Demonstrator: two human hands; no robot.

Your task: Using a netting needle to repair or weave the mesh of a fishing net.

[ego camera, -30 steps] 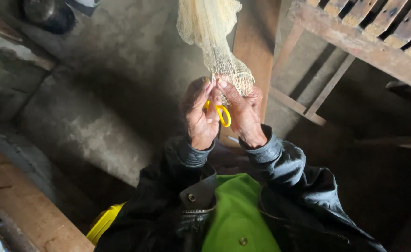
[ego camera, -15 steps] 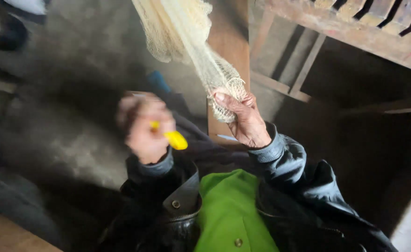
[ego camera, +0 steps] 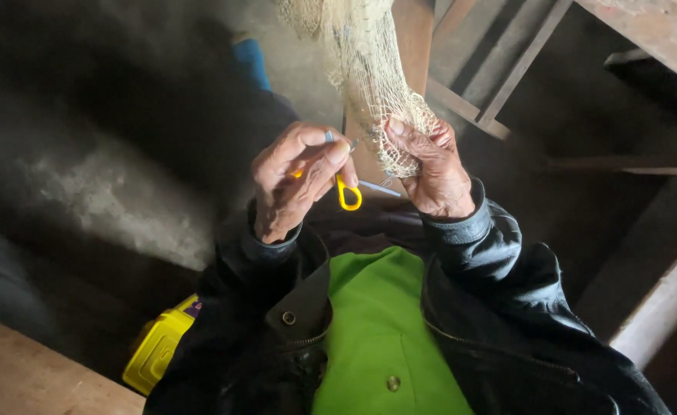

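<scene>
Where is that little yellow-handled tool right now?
In the head view, the yellow-handled tool sits near the middle, pinched in the left hand, just left of the right hand gripping the pale net.

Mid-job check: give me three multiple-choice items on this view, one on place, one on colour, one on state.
1. Where is the net?
A. hanging down from above
B. folded on the bench
C. inside the box

2. What colour are the handles of the snips?
A. red
B. yellow
C. black

3. What is the right hand doing?
A. resting open
B. gripping the net's lower end
C. holding the yellow box

A: the net runs off the top edge.
B: a yellow loop shows below the left hand.
B: the fingers are closed on bunched mesh.
</scene>
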